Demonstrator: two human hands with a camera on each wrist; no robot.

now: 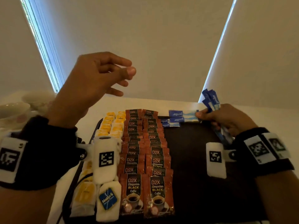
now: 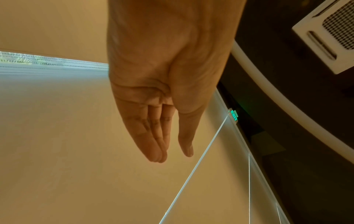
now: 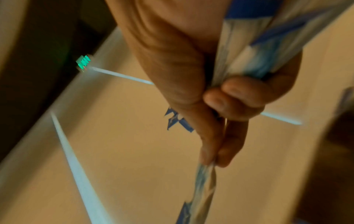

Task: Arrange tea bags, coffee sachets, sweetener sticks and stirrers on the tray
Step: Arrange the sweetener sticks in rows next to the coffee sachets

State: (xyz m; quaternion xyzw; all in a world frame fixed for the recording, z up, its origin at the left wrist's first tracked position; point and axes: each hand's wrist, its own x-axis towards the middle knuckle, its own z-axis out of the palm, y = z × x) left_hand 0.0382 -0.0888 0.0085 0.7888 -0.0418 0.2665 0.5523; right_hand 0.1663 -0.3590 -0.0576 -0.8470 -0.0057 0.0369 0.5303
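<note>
Now | left hand (image 1: 90, 81) empty, relaxed | right hand (image 1: 226, 117) grips "Equal" sticks (image 1: 210, 99) | "D2X Black Coffee" sachets (image 1: 145, 159) on tray (image 1: 202, 183)

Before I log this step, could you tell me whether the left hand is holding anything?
No, the left hand is raised with loose fingers, holding nothing.

On the dark rectangular tray (image 1: 194, 175), red foil coffee sachets (image 1: 145, 159) run down the middle, yellow paper tea bags (image 1: 111, 125) left, blue paper sweetener sticks (image 1: 176, 118) far right.

White table (image 1: 178, 104) — dark tray (image 1: 194, 159) and teacups (image 1: 14, 110) on it.
</note>
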